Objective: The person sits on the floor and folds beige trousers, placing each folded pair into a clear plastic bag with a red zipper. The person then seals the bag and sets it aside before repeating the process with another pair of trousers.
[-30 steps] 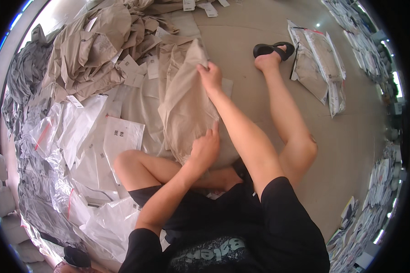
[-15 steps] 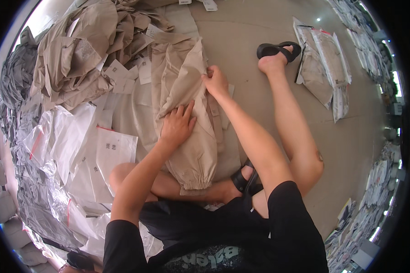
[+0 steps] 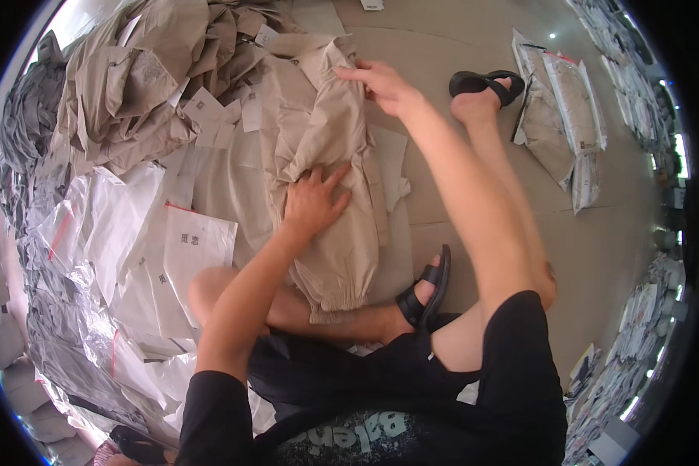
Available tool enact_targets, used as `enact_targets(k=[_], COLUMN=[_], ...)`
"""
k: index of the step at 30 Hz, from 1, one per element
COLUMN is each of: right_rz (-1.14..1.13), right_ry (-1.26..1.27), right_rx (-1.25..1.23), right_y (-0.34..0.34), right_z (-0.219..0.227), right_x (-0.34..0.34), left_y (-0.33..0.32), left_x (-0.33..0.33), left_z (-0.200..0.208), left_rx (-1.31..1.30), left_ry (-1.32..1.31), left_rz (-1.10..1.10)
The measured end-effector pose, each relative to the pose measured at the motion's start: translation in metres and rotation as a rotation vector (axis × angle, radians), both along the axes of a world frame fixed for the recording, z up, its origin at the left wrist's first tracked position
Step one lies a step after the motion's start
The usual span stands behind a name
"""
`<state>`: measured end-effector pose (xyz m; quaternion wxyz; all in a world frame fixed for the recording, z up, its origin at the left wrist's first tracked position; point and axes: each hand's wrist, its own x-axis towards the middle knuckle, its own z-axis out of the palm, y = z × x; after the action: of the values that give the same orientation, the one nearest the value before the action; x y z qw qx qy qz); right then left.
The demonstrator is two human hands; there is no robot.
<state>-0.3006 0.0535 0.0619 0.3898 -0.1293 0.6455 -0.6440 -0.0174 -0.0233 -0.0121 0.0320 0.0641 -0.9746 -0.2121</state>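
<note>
A pair of beige trousers (image 3: 318,124) lies folded lengthwise before me, its gathered elastic cuffs (image 3: 335,304) toward my body. Resting flat on the middle of the cloth, my left hand (image 3: 314,200) has its fingers spread. Near the far end, my right hand (image 3: 377,84) pinches the right edge of the trousers between thumb and fingers. The cloth there is wrinkled and partly turned over. A pale sheet (image 3: 396,225) shows beneath the trousers on the right.
Crumpled beige garments (image 3: 144,78) with white tags are heaped at the far left. Clear plastic bags (image 3: 202,245) lie beside my left arm, with grey garments (image 3: 23,132) beyond. Packed beige garments (image 3: 555,109) rest on the floor at right, near my sandalled foot (image 3: 481,97).
My right hand has moved farther away along the trousers' right edge. My left hand has shifted slightly right and farther away, its fingers spreading wider. The cloth's far end has shifted away.
</note>
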Motion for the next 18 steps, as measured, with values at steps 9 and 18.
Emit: enact_targets(k=[9,18], right_rz=[0.325,0.594], right_ry=[0.427,0.702], right_rx=[0.154,0.399], right_y=[0.166,0.220], right_z=[0.061,-0.013], right_x=[0.168,0.226], left_y=[-0.028,-0.127], left_x=[0.005,0.110], left_z=[-0.043,-0.023], left_rx=[-0.081,0.156], left_ry=[0.337,0.217], left_rz=[-0.195,-0.503])
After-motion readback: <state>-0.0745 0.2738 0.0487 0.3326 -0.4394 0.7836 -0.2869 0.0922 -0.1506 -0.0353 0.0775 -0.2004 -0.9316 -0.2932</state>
